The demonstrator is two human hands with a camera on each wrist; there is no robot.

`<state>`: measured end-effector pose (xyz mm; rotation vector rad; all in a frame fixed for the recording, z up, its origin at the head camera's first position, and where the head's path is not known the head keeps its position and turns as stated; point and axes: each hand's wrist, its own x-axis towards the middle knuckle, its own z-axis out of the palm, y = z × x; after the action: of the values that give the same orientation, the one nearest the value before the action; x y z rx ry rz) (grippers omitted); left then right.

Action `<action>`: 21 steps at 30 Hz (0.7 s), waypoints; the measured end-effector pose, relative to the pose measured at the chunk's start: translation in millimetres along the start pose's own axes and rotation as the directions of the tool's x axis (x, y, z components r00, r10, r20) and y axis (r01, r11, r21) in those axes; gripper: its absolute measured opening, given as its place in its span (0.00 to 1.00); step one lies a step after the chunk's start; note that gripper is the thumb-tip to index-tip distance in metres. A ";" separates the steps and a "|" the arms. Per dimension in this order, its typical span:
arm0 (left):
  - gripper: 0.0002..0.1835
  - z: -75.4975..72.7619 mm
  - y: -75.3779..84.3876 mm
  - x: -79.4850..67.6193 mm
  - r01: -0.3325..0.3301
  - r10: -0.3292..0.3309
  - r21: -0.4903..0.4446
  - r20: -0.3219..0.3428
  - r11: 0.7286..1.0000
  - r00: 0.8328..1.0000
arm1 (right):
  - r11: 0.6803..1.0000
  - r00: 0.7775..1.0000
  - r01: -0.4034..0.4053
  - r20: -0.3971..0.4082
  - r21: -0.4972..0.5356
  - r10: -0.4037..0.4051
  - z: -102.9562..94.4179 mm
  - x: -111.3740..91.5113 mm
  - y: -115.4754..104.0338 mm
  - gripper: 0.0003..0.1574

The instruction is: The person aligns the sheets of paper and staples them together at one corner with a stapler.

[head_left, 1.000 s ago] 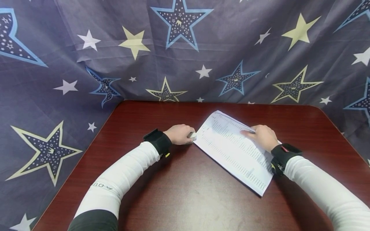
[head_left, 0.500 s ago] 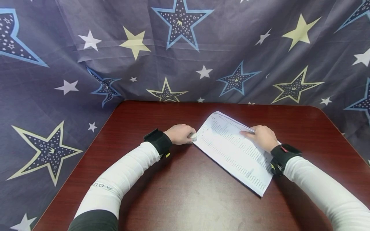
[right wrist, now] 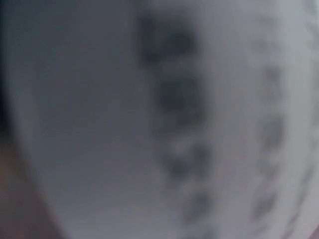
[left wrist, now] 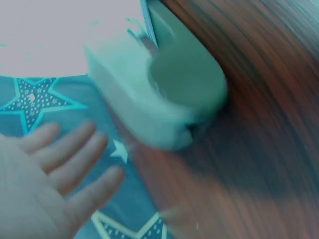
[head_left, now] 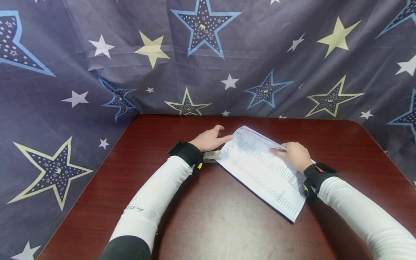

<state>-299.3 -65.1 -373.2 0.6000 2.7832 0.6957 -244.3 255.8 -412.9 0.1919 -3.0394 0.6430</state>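
Observation:
A stack of printed sheets [head_left: 260,169] lies slanted on the table, with its left corner in the mouth of a small grey stapler [head_left: 211,156]. Close up in the left wrist view, the stapler [left wrist: 164,94] shows a rounded, slightly blurred body and the paper [left wrist: 45,40] reaching into it. My left hand [head_left: 209,139] is off the stapler, just beyond it, fingers spread and thumb by the sheets' upper left edge. At the far right edge, my right hand [head_left: 294,155] grips the stack, thumb on the printed face. Blurred print [right wrist: 179,99] fills the right wrist view.
The reddish-brown wooden table [head_left: 208,224] extends around the sheets on all sides. Behind it and along the left hangs a dark grey-blue curtain [head_left: 247,47] printed with stars.
My left hand has let go of the stapler and moved up and right, its fingers opening. The stapler stays at the sheets' corner. My right hand and the sheets look unmoved.

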 end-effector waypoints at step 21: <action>0.54 42.6 1.5 22.1 0.167 -0.185 0.165 0.101 0.972 0.978 | 1.000 0.999 0.018 -0.027 -0.009 -0.018 1.1 2.2 -0.8 0.38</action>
<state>-306.0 -37.1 -411.6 0.3993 2.7550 0.3963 -246.4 254.4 -413.5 0.2079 -3.0109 0.6254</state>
